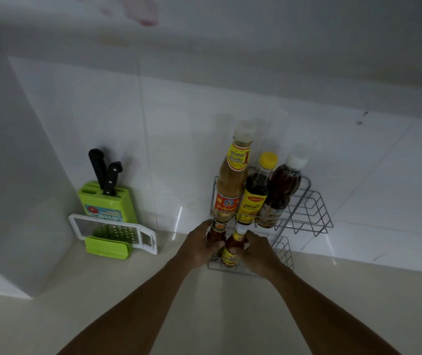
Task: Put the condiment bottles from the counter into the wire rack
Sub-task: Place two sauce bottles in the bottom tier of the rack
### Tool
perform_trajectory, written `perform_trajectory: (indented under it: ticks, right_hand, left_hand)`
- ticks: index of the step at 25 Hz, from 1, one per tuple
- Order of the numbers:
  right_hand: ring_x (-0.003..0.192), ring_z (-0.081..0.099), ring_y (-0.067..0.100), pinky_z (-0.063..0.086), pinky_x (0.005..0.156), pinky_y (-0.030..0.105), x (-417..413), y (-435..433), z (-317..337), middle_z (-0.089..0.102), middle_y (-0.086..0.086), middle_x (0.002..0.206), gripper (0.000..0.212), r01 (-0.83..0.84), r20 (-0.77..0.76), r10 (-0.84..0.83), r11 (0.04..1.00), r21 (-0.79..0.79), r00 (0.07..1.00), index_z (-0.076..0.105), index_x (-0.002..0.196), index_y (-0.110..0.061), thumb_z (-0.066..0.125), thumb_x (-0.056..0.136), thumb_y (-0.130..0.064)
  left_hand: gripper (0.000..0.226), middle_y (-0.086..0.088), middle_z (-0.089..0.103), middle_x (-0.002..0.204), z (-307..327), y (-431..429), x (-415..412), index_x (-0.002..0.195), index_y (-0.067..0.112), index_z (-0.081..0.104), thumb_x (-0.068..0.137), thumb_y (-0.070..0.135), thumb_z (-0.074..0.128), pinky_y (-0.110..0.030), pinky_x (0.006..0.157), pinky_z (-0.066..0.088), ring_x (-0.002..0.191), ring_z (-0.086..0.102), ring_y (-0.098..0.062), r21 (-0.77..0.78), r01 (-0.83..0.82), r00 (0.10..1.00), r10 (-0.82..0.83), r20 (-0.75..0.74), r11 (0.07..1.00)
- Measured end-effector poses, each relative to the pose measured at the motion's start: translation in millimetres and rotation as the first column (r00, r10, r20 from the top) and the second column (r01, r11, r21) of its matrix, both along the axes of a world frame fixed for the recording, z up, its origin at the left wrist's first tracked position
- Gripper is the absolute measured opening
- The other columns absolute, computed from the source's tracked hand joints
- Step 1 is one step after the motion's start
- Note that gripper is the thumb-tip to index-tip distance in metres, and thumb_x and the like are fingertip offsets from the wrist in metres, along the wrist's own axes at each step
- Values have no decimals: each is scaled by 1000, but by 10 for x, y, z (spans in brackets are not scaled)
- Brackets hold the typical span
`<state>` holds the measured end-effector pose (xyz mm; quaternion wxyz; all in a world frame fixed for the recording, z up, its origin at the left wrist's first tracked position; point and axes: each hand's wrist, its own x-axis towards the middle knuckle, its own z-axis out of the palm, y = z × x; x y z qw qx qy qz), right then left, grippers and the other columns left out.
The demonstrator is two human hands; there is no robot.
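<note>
Head view shows both hands working at the lower shelf of the wire rack. The left hand is wrapped around a small red bottle; the right hand is wrapped around a small yellow-labelled bottle just beside it. Both small bottles stand upright and appear to sit inside the lower shelf, though the hands hide their bases, so seating cannot be confirmed.

Directly above the hands, the upper shelf holds three tall bottles: a tall orange bottle, a dark bottle with a yellow cap and a brown bottle with a white cap. Left of the left hand, well apart, are a knife block and a grater.

Step in hand, as judged: placement of the last two bottles. No further bottle is visible on the counter. The next move calls for confirming each base rests flat on the wires, then releasing both grips and withdrawing without knocking the necks.
</note>
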<state>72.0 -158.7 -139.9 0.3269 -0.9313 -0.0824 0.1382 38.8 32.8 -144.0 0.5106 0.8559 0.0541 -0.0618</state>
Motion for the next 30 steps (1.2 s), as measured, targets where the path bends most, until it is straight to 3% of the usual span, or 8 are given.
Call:
perform_trajectory:
  ticks: [3, 9, 14, 21, 25, 28, 30]
  right_hand:
    - [111, 67, 26, 55, 88, 37, 45, 5, 11, 70, 9, 126, 43, -10, -4, 10, 1000, -18, 1000, 61, 129, -15, 70, 88, -26]
    - [116, 64, 26, 52, 87, 34, 57, -27, -2, 69, 8, 129, 45, -29, -5, 29, 998, -47, 1000, 60, 132, -17, 69, 89, -28]
    - [114, 66, 29, 56, 85, 37, 59, -27, -34, 67, 8, 133, 45, -14, 1, 14, 998, -60, 1000, 57, 135, -19, 66, 91, -27]
    - [122, 62, 23, 50, 96, 34, 69, -51, -75, 65, 6, 135, 54, -20, -61, 19, 1000, -18, 998, 55, 137, -17, 72, 88, -32]
    - [124, 60, 25, 49, 100, 35, -5, -144, -97, 61, 9, 140, 75, 14, -136, -19, 999, -41, 990, 46, 146, -16, 80, 81, -33]
    - [132, 52, 28, 48, 102, 37, -167, -228, -108, 52, 11, 145, 71, 110, -4, -110, 994, 0, 994, 42, 149, -16, 74, 85, -19]
    - [120, 57, 26, 51, 92, 29, -401, -275, -92, 55, 7, 125, 53, 150, 206, -163, 986, 76, 965, 56, 134, -15, 65, 84, -2]
  left_hand:
    - [42, -7, 68, 126, 55, -15, 73, 132, 12, 55, 93, 21, 67, -22, 86, 42, 113, 62, -16, 32, 33, 999, -34, 24, 999]
    - [37, -8, 68, 124, 46, 7, 27, 130, 12, 54, 95, 16, 64, -1, 73, 37, 106, 60, -10, 112, 95, 994, -101, 50, 989]
    - [36, -6, 69, 123, 60, -19, 0, 131, 14, 54, 96, 18, 63, -21, 86, 43, 104, 60, -10, 85, 81, 994, -86, 64, 993]
    - [44, -8, 65, 131, 45, 8, 10, 135, 13, 52, 95, 25, 64, -23, 91, 41, 122, 59, -20, 34, 94, 995, -93, -21, 995]
    - [68, -7, 49, 150, -5, 106, -50, 150, 17, 36, 92, 33, 67, -27, 105, 37, 140, 45, -24, 70, 88, 991, -81, -103, 994]
    - [75, -9, 37, 158, 67, 185, -201, 154, 15, 27, 93, 35, 65, -31, 111, 35, 143, 38, -26, 177, 50, 986, -21, -167, 983]
    - [67, -10, 36, 158, 229, 201, -377, 153, 16, 28, 97, 33, 58, -26, 106, 35, 142, 40, -25, 246, 106, 978, -56, -202, 963]
